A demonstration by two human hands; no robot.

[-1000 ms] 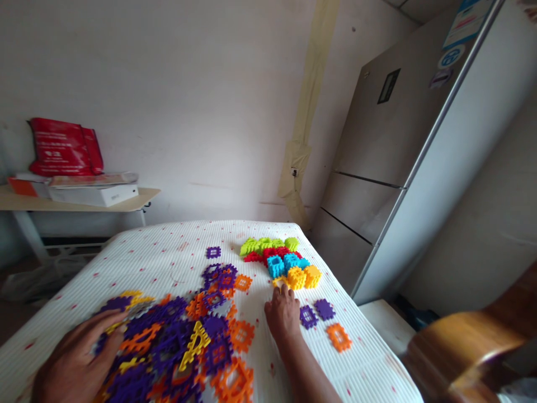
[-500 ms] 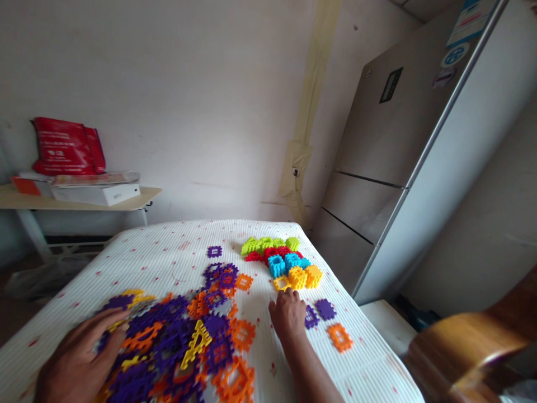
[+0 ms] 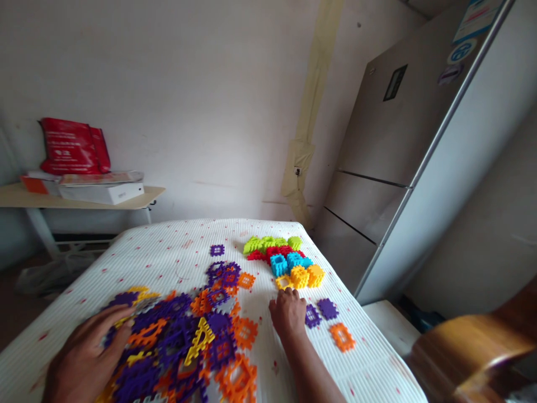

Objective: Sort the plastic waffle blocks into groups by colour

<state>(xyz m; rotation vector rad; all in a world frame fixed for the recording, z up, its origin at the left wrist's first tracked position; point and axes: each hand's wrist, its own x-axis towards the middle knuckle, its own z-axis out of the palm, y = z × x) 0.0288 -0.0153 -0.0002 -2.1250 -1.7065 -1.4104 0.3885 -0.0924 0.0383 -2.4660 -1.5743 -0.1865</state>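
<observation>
My left hand (image 3: pixel 90 351) rests on the left side of a loose heap of interlocking plastic tiles, mostly purple tiles (image 3: pixel 174 338) and orange tiles (image 3: pixel 238 378). Its thumb and fingers are apart, with bits of tile showing between them. My right hand (image 3: pixel 288 310) has its fingers curled down at the near edge of a flat yellow frame tile (image 3: pixel 283 282); the fingertips are partly hidden. Beyond it stand sorted stacks: yellow tiles (image 3: pixel 299 276), blue tiles (image 3: pixel 279 265), red tiles (image 3: pixel 272 253) and green tiles (image 3: pixel 268 243).
Two purple tiles (image 3: pixel 327 308) and an orange tile (image 3: pixel 343 337) lie right of my right hand. A lone purple tile (image 3: pixel 217 250) sits toward the back. A fridge (image 3: pixel 369 162) and wooden chair (image 3: pixel 470 347) are at right; a side table (image 3: pixel 155 194) holds boxes and a red bag (image 3: pixel 73 146).
The whole view has shifted slightly. Both hands stay at nearly the same places, the left on the heap and the right at the yellow frame tile.
</observation>
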